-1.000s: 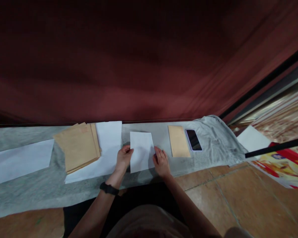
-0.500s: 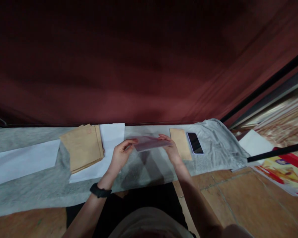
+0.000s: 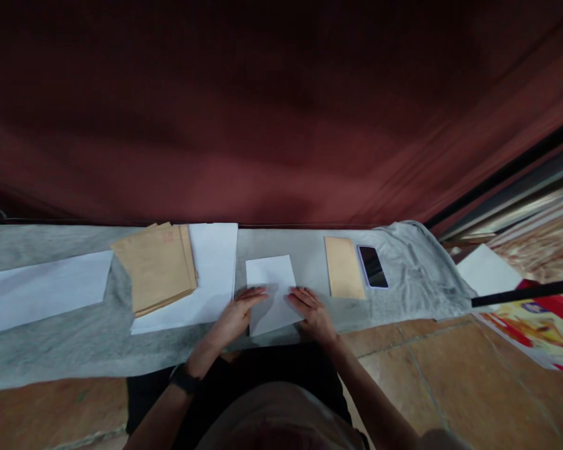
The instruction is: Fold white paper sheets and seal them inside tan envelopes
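Note:
A white sheet of paper (image 3: 271, 275), possibly folded, lies flat on the grey cloth in front of me. My left hand (image 3: 238, 312) rests at its left edge with the fingers stretched over it. On the opposite edge lies my right hand (image 3: 312, 309), fingers extended and touching the paper. Neither hand grips anything. Left of them, a stack of brown envelopes (image 3: 162, 272) sits partly on larger white sheets (image 3: 216, 262). A single brown envelope (image 3: 346, 269) is to the right of my right hand.
A phone (image 3: 373, 267) lies beyond the single envelope, near rumpled cloth (image 3: 417, 275). Another white sheet (image 3: 47, 290) is at the far left. The grey cloth (image 3: 75, 350) covers a narrow surface against a dark red backing (image 3: 281, 156). At the right are a black bar (image 3: 525, 292) and a colourful package (image 3: 539, 331).
Both hands have come down toward me. The paper they held raised and tilted between their fingers is now laid flat on the cloth, and the fingers have spread out on it.

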`<state>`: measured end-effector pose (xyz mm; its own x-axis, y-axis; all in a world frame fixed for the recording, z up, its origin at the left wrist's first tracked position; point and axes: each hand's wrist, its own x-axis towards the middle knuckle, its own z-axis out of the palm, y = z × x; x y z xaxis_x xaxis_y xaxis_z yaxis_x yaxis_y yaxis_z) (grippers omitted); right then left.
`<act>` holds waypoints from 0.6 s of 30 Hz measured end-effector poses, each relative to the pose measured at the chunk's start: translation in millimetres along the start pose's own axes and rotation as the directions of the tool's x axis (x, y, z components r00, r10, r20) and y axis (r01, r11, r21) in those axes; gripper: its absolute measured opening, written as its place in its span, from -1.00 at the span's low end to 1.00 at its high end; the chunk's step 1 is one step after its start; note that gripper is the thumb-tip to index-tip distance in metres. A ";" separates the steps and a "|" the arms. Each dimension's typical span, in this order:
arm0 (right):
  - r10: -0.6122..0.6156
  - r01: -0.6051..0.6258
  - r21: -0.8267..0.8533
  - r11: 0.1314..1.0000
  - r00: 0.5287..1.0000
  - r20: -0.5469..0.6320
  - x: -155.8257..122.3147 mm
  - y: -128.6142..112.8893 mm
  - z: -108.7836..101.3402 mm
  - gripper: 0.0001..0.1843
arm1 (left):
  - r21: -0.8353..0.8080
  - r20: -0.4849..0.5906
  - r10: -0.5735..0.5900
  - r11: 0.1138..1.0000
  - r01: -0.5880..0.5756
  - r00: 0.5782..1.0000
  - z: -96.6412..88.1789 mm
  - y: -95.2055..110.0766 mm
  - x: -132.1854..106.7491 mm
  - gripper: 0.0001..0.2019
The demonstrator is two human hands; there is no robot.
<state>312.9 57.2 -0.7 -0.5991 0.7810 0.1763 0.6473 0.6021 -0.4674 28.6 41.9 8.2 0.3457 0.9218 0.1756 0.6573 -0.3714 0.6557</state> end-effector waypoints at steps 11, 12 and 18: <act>-0.096 0.098 -0.019 0.995 0.992 0.083 1.0 -3.9 -5.6 -0.20 | 0.271 0.006 0.054 0.961 -0.053 0.999 58.6 25.9 75.0 -0.52; -0.093 0.095 -0.021 0.995 0.992 0.083 0.8 -4.0 -5.5 -0.22 | 0.286 -0.010 0.042 0.957 -0.037 0.999 58.6 22.7 77.5 -0.50; -0.082 0.085 -0.033 0.996 0.993 0.090 1.1 -4.3 -6.0 -0.31 | 0.339 -0.123 -0.112 0.929 0.147 0.986 39.6 4.9 84.3 -0.41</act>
<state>312.2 56.4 6.7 -0.6899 0.7111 0.1352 0.6092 0.6713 -0.4223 87.5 113.4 -2.8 0.1851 0.9641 0.1903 0.8887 -0.2469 0.3864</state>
